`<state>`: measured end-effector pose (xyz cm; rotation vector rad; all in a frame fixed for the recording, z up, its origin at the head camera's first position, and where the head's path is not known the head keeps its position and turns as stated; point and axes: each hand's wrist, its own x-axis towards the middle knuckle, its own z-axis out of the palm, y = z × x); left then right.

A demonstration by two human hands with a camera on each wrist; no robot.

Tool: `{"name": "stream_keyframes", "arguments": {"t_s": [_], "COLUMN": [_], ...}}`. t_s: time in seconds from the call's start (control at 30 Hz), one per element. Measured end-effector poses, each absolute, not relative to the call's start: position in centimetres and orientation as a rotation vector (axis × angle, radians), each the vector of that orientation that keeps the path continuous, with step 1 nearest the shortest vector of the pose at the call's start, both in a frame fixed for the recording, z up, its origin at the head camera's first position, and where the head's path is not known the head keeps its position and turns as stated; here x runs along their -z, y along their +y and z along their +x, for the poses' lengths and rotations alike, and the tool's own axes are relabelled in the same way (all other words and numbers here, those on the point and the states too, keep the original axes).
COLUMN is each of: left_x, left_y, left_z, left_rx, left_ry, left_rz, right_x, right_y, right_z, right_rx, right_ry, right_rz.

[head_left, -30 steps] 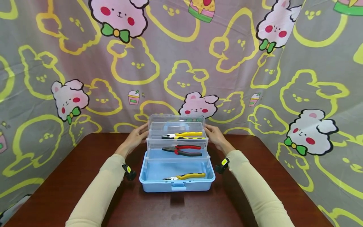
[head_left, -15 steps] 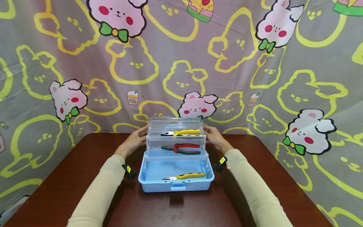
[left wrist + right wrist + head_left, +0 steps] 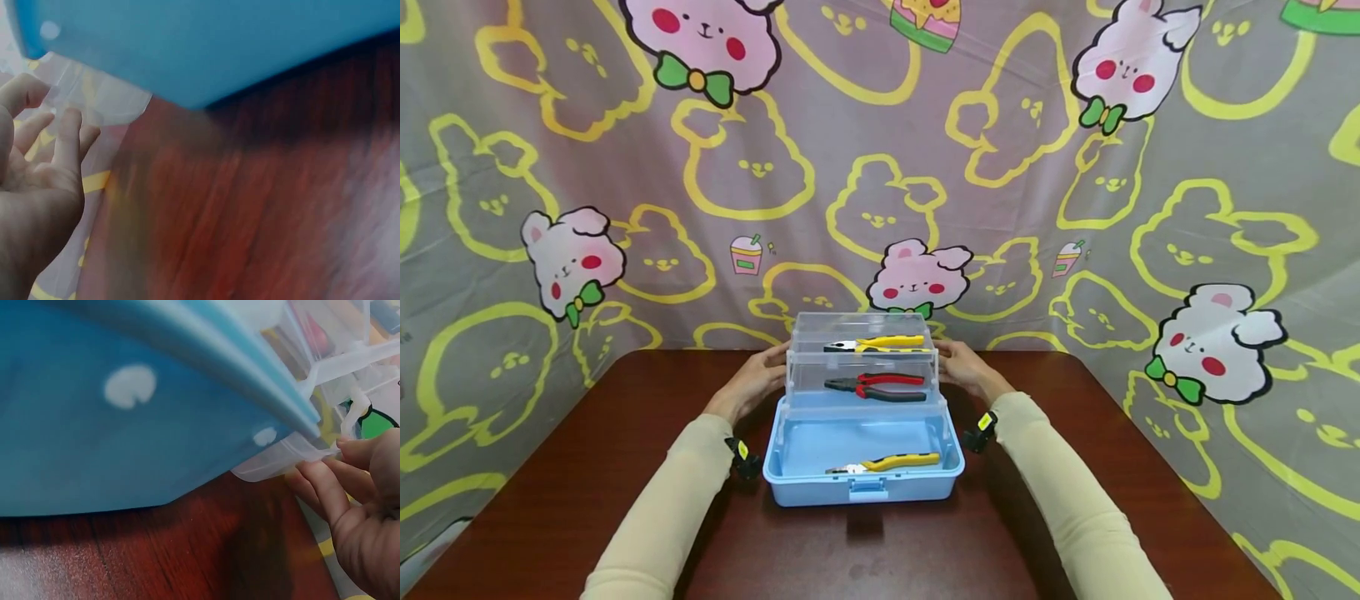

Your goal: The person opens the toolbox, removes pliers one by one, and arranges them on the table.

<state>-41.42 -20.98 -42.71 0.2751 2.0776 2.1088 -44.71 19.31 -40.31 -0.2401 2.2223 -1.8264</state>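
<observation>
A light-blue toolbox (image 3: 805, 494) stands on the table with its clear lid (image 3: 808, 323) raised at the back and its two clear trays fanned out. Yellow-handled pliers (image 3: 891, 341) lie in the upper tray, red-and-black pliers (image 3: 891, 379) in the lower one. Another yellow-handled pair of pliers (image 3: 904, 460) rests in the blue base, near the front latch. My left hand (image 3: 756, 381) holds the lid's left side, thumb and fingers at its edge. On the opposite side my right hand (image 3: 369, 500) pinches the clear edge between thumb and fingers.
The dark red-brown table (image 3: 625, 433) extends around the toolbox. Close behind its back edge hangs a grey curtain (image 3: 820, 233) printed with cartoon rabbits. A black wrist camera (image 3: 743, 457) sits near the box's left side, another camera (image 3: 981, 432) near its right.
The lid has tipped further back, its top edge lower in view, with both hands moving along with it. Both trays and their pliers have shifted up and back slightly.
</observation>
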Motion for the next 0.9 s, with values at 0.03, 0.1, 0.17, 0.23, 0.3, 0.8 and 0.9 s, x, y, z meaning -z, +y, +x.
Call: {"name": "stream_keyframes", "arguments": {"t_s": [0.03,0.1,0.17,0.23,0.3,0.8,0.9], "left_x": [42.8,43.1,43.3,43.5,43.7,43.8,43.7], "left_y": [-20.9,-20.8,-20.8,-20.8,-20.9,-20.6,-20.7], "left_z": [-41.5,-41.6,-41.7,-41.8,-41.9,-42.0,-42.0], "left_rx": [-2.111,-2.119,-2.121,-2.130,-2.133,-2.091,-2.076], "left_ry": [2.077,2.066,2.059,2.044,2.028,2.054,2.066], "left_rz": [0.255,0.233,0.226,0.215,0.215,0.145,0.142], "right_x": [40.4,40.7,40.9,41.2,41.4,41.7,41.7], "right_y": [19.4,19.4,19.5,19.5,19.5,19.6,19.5], "right_z": [-44.8,-44.9,-45.0,-45.1,-45.0,-45.0,-45.0], "right_rx": [1.825,1.824,1.804,1.786,1.769,1.724,1.700], "right_ry": [2.207,2.180,2.183,2.188,2.189,2.190,2.206], "right_rz": [-0.236,-0.239,-0.258,-0.272,-0.292,-0.265,-0.261]}}
